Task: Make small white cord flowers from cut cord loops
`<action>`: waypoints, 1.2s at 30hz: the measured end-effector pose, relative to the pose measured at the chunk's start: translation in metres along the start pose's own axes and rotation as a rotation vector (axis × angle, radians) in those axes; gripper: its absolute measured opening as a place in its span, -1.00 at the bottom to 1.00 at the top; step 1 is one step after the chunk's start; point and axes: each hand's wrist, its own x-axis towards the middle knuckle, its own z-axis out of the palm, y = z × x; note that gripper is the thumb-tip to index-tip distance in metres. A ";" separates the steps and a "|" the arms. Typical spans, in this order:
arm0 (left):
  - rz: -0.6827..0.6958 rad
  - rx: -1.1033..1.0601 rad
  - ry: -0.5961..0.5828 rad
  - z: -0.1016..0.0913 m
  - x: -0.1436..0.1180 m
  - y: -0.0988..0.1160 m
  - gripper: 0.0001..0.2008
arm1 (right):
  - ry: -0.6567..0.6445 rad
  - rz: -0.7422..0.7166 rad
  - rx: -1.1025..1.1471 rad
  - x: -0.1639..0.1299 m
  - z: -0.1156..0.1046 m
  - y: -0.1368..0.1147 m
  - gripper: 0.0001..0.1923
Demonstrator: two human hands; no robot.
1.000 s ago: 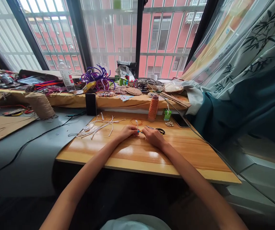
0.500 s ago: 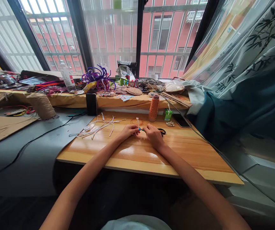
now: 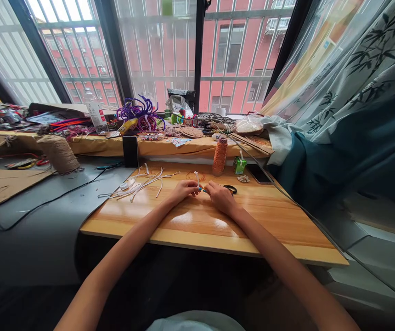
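My left hand is closed in a pinch on a short white cord, which stands upright above the fingers with a knotted top. Close beside it, my right hand has its fingers pinched together; whatever they hold is too small to make out. Small blue spots show at the fingertips of both hands, and I cannot tell what they are. Black-handled scissors lie just behind my right hand, partly hidden by it. A loose ring of thin orange thread rests on the wooden board behind the cord.
Several white cords lie spread on the left. Behind stand an orange thread spool and a green carton. Small beads and a dark phone lie at right. A grey cable crosses the board's right side.
The fingertips of my two hands have shifted slightly, with a small gap now showing between them. The left hand still pinches the white cord. The view has moved a little.
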 end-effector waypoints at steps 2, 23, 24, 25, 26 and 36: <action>0.004 0.009 -0.003 0.000 0.000 0.001 -0.80 | -0.026 -0.020 0.012 -0.001 0.000 0.002 -0.81; -0.045 0.000 -0.053 -0.003 0.005 -0.010 -0.76 | 0.040 0.033 0.021 -0.003 -0.003 0.001 -0.78; -0.046 -0.002 -0.051 -0.002 0.005 -0.011 -0.76 | 0.040 0.025 0.023 -0.003 -0.003 0.001 -0.79; -0.048 -0.004 -0.047 -0.002 0.005 -0.011 -0.76 | 0.042 0.018 0.025 -0.003 -0.003 0.001 -0.79; -0.049 -0.007 -0.041 -0.001 0.005 -0.010 -0.75 | 0.045 0.013 0.027 -0.003 -0.002 0.001 -0.78; -0.064 -0.018 -0.027 0.001 -0.001 -0.002 -0.71 | 0.045 -0.050 -0.003 -0.003 0.001 0.002 -0.77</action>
